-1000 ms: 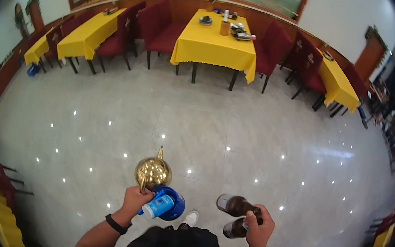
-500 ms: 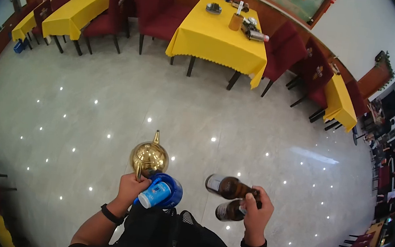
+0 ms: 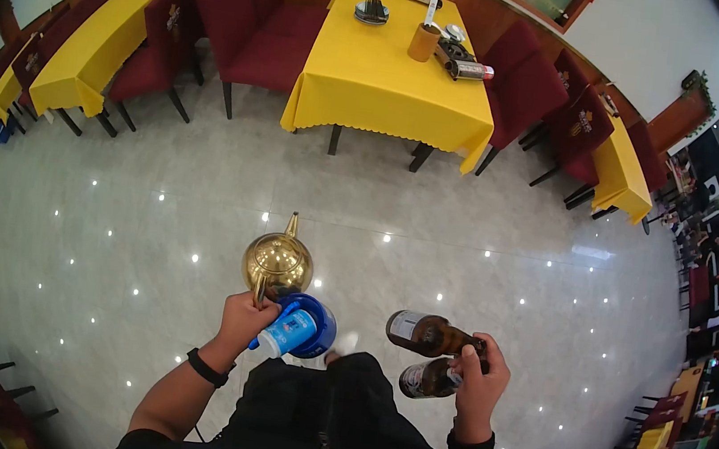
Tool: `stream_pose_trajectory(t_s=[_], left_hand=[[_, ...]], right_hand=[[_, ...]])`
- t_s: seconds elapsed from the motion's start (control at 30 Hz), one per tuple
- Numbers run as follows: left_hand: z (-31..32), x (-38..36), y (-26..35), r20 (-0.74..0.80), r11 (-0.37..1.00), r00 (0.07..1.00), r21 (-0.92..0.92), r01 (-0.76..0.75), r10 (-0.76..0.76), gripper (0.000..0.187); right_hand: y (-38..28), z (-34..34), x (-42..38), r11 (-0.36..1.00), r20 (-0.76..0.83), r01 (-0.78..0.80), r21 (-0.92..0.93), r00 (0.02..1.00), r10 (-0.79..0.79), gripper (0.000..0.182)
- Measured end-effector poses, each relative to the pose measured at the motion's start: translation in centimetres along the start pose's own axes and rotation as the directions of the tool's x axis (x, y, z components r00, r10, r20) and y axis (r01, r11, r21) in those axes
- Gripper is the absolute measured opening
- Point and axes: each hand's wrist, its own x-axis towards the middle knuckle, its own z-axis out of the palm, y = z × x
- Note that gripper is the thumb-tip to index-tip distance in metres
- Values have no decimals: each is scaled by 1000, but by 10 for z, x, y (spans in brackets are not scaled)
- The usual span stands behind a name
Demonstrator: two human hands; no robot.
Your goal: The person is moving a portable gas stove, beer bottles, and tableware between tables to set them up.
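Note:
My left hand (image 3: 245,325) is closed round the handle of a shiny gold teapot (image 3: 278,259), whose spout points forward. A blue plastic pitcher (image 3: 324,328) hangs at the same hand, with a blue-and-white paper cup (image 3: 290,333) in its mouth. How the fingers hold the pitcher is hidden. In my right hand (image 3: 481,379) are two brown glass bottles, gripped by their necks. The upper bottle (image 3: 428,334) lies nearly level, its labelled base to the left; the lower bottle (image 3: 428,378) tilts just beneath it.
Ahead stands a table with a yellow cloth (image 3: 383,106), bearing a stack of plates (image 3: 371,12), a brown holder (image 3: 423,44) and a portable gas stove (image 3: 460,62). Dark red chairs (image 3: 261,42) flank it. More yellow-covered tables (image 3: 99,40) line the wall. Glossy tiles (image 3: 152,235) cover the floor.
The table ahead appears closer and larger. Both hands keep their hold on the teapot, pitcher and bottles. The bottles have shifted slightly right in view.

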Motion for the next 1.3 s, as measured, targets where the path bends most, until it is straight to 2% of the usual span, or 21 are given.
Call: stream_pose_trajectory(t_s=[0.1, 0.23, 0.33, 0.37, 0.4, 0.5, 0.57, 0.6, 0.63, 0.7, 0.83, 0.97, 1.1, 1.17, 1.23, 1.27, 1.3], left_hand=[[-1, 27, 4, -41, 998, 998, -23, 51, -52, 20], [-4, 75, 15, -111, 991, 985, -29, 128, -131, 18], [-9, 130, 23, -190, 993, 977, 35, 109, -100, 17], [-8, 151, 30, -202, 993, 975, 52, 107, -95, 17], [-9, 161, 36, -227, 995, 971, 48, 92, -79, 17], [-14, 189, 61, -263, 995, 961, 34, 94, -82, 17], [-13, 214, 58, -310, 994, 948, 47, 99, -80, 16], [-9, 225, 77, -318, 996, 944, 12, 92, -84, 16], [-7, 235, 85, -306, 995, 947, 11, 104, -96, 16], [-5, 257, 100, -305, 990, 942, -68, 122, -137, 17], [-4, 318, 97, -276, 994, 955, -51, 93, -104, 19], [-3, 403, 125, -196, 990, 978, 110, 93, -71, 20], [5, 504, 132, -95, 1000, 995, 5, 10, -10, 20], [7, 536, 146, -54, 998, 998, 45, 34, -32, 19], [9, 571, 166, 22, 999, 999, -22, -26, 27, 18], [10, 598, 168, 20, 996, 996, 23, -82, 82, 18], [10, 614, 173, 29, 997, 997, 36, -66, 65, 18]], right_hand=[[12, 23, 33, 995, 41, -84, 44, 996, 82, 25], [18, 60, 96, 997, 111, -67, 31, 992, 64, 25], [23, 99, 160, 997, 135, -55, 60, 990, 47, 24], [20, 113, 185, 1000, 162, -29, 13, 986, 26, 24], [17, 124, 198, 999, 187, -27, -40, 982, 34, 24], [-3, 154, 243, 999, 241, 50, 17, 969, -53, 25], [-15, 165, 277, 997, 271, 58, -43, 962, -45, 26], [-23, 172, 294, 998, 268, 52, -42, 963, -39, 26], [-24, 178, 310, 998, 287, 47, 29, 956, -53, 26], [-36, 189, 332, 996, 289, 76, 51, 953, -88, 26], [-42, 220, 372, 995, 269, 101, 8, 958, -100, 25], [-61, 254, 422, 1000, 213, 23, -5, 977, -22, 26], [-75, 300, 473, 999, 158, 43, 15, 986, -45, 27], [-86, 316, 492, 999, 126, 39, -29, 991, -35, 28], [-94, 337, 519, 999, 84, 37, -40, 996, -33, 28], [-98, 350, 541, 998, 53, 29, -47, 998, -27, 29], [-98, 357, 553, 998, 27, 10, -57, 1000, -9, 29]])
